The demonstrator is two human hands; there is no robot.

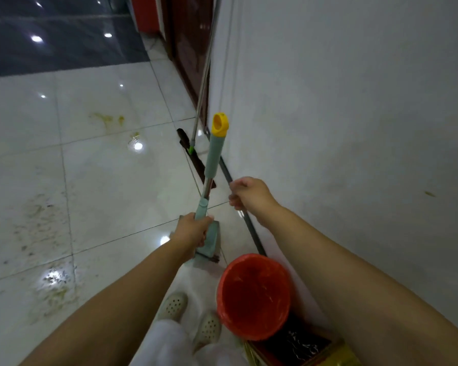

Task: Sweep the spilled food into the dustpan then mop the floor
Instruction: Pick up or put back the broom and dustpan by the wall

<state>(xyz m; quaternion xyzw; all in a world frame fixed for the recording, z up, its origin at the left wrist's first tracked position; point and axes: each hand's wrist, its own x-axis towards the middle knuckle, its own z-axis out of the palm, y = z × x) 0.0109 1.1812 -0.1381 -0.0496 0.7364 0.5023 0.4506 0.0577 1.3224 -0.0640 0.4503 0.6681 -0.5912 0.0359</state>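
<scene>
Sweeping seems finished: left hand [193, 229] grips the broom [213, 157], right hand [249, 194] the dustpan handle [251, 231]; next, fetch the mop [196, 154] along the floor's wall edge.

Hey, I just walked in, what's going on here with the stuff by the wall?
A person stands by the white wall. Their left hand grips the teal handle with a yellow cap, apparently the dustpan's. Their right hand grips a dark grey pole leaning along the wall. A red-lined bin sits at their feet. Yellowish smears mark the glossy white floor tiles, unmopped, and a silver-handled flat mop leans untouched.
</scene>
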